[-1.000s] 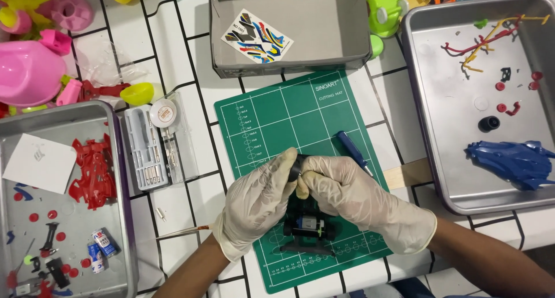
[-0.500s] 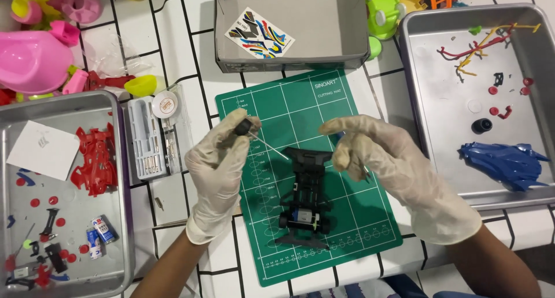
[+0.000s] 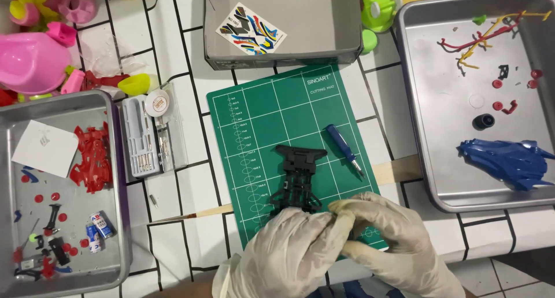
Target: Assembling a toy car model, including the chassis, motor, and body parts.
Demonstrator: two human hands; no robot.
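Gloved left hand (image 3: 289,249) and right hand (image 3: 393,240) met at lower centre, fingers pinched on black chassis (image 3: 298,179) rear end; blue body (image 3: 509,162) lay unfitted in right tray (image 3: 422,176).

- I see my left hand (image 3: 289,249) and right hand (image 3: 393,240), both gloved, meeting at the near end of the black chassis (image 3: 298,179); the grip itself is hidden.
- The chassis lies on the green cutting mat (image 3: 260,113), with a blue screwdriver (image 3: 342,147) just beside it.
- The right tray (image 3: 422,159) holds a blue car body (image 3: 509,162).
- The left tray (image 3: 118,240) holds red parts (image 3: 92,159).
- A grey box (image 3: 277,58) sits on the tiled counter (image 3: 173,228), beyond the mat.
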